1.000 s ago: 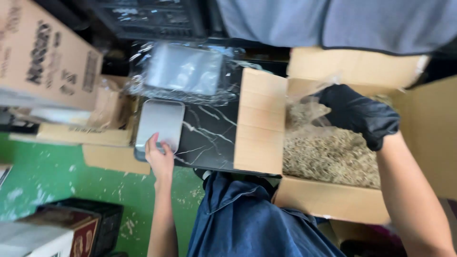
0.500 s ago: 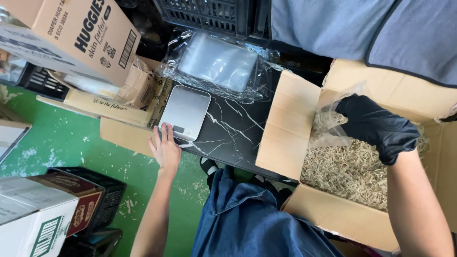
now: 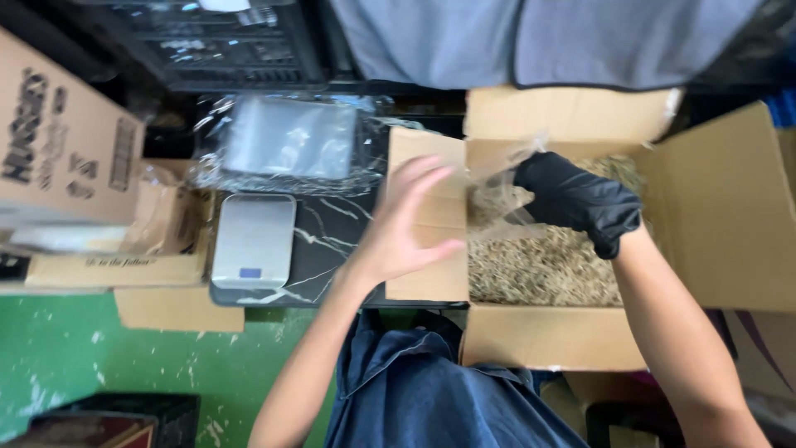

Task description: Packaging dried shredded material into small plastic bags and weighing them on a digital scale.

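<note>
We count two hands in view. The right hand [image 3: 580, 203], in one black glove, is inside the open cardboard box [image 3: 730, 216] and pinches the edge of one clear plastic bag [image 3: 497, 207] above the dry, straw-coloured chaff [image 3: 547, 265] that fills the box floor. The left hand [image 3: 406, 224] is bare, fingers spread wide and holding nothing — it hovers over the box's left flap [image 3: 423, 274], blurred, and we cannot tell whether it touches the card.

On the dark marbled counter [image 3: 332, 241] we note one flat silver kitchen scale [image 3: 253, 241], lying just left of the box flap and well apart from both hands. Behind the scale lies one stack of clear plastic bags [image 3: 286, 145], crinkled at the edges.

To the far left stands one large printed carton [image 3: 58, 141], with smaller cardboard pieces [image 3: 116, 270] beneath it. One black plastic crate [image 3: 224, 41] sits at the rear. The floor [image 3: 75, 365] is green, scuffed white in patches. The person's dark blue garment [image 3: 423, 390] fills the lower centre.
</note>
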